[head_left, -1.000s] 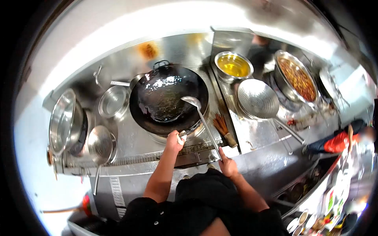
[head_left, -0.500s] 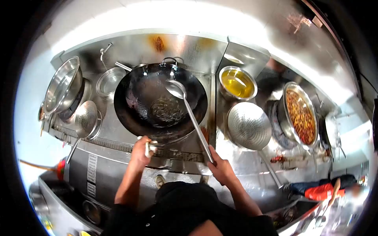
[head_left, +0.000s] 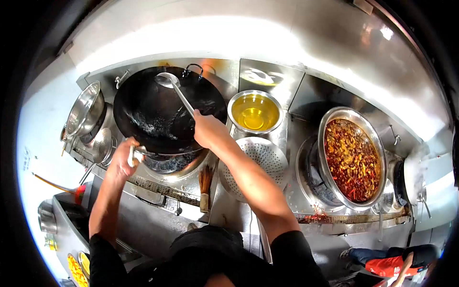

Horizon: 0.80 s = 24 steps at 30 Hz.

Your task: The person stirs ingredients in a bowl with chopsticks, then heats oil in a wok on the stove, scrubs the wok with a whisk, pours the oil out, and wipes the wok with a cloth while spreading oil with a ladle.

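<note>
My left hand [head_left: 123, 158] is closed around the near rim handle of a large black wok, with a folded white cloth [head_left: 137, 154] in the grip. The wok [head_left: 158, 107] is raised off its burner [head_left: 174, 165] and tilted, its inside dark and shiny. In my right hand [head_left: 209, 131] is the handle of a long steel ladle [head_left: 184, 99]. The ladle's bowl lies near the wok's far rim, over the inside wall. My right forearm passes above a perforated strainer [head_left: 256, 155].
Right of the wok stands a bowl of yellow oil [head_left: 256, 98]. Farther right, a big basin [head_left: 330, 191] holds red chili-coloured food. A bamboo brush [head_left: 205, 184] lies by the burner. Metal bowls [head_left: 83, 112] stand left. A person in a red apron [head_left: 385, 265] is at lower right.
The wok has been lifted from its burner and tipped, uncovering the burner. The liquid pooled in its bottom is gone from view. My right hand has moved forward with the ladle; the view shifted right.
</note>
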Motion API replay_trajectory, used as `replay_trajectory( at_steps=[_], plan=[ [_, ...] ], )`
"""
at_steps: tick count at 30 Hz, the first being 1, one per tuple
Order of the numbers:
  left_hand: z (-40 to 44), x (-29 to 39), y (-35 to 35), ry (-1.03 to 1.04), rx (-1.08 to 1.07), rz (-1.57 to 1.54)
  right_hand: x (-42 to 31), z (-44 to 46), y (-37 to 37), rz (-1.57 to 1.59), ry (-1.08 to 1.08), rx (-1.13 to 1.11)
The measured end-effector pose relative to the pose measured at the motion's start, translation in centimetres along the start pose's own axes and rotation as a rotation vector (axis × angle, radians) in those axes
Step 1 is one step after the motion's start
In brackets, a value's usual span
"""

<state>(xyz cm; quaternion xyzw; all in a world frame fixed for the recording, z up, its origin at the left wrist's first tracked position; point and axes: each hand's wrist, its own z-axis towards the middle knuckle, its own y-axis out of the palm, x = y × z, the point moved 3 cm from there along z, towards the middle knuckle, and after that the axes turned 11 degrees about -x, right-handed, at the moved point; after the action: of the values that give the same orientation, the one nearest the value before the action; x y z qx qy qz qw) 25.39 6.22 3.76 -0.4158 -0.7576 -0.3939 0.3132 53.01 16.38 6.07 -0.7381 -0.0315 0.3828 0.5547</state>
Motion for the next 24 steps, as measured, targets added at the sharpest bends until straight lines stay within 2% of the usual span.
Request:
replay_trajectory(
  at_steps=[4, 9, 12, 16, 24],
  plan=[
    [-0.6, 3.4, 6.4, 0.015, 0.010, 0.177, 2.4, 0.8, -1.7, 0.009, -0.022, 0.089],
    [0.7, 6.6, 12.7, 0.140, -0.001, 0.363, 6.7, 1.5, -3.4, 0.141, -0.033, 0.173],
    [0.9, 8.5, 16.2, 0.114, -0.021, 0.451, 8.4, 1.3, -4.8, 0.226, -0.020, 0.206],
    [0.6, 9.8, 21.1, 0.241, -0.016, 0.516, 10.0, 1.4, -6.0, 0.284, -0.012, 0.225],
    [2.5, 11.1, 25.1, 0.383, 0.000, 0.773, 11.9, 1.9, -6.3, 0.471, 0.005, 0.426]
  ],
)
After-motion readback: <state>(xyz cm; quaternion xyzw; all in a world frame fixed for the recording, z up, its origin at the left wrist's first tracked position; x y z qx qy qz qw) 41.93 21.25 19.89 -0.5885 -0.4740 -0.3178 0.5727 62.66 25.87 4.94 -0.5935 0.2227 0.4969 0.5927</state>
